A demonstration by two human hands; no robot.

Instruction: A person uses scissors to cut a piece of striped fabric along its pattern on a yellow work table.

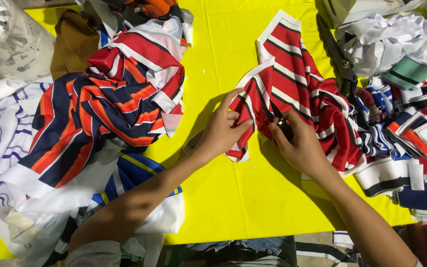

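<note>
Both hands (260, 133) grip red striped fabric (297, 84) on yellow table (233, 198).

Views: one, head-worn. Position: above the near edge of the yellow table (253, 207), looking steeply down and slightly forward across it toward the far edge. Range: close; both forearms enter from the bottom of the picture, and the left hand (222, 129) and right hand (300, 146) sit near the middle. Coverage: table surface runs from near edge to far edge, with its left and right sides hidden under fabric piles (100, 99) that run past the picture's borders. A strip of floor shows below the near edge. Overlap with other views: not applicable, single camera.
</note>
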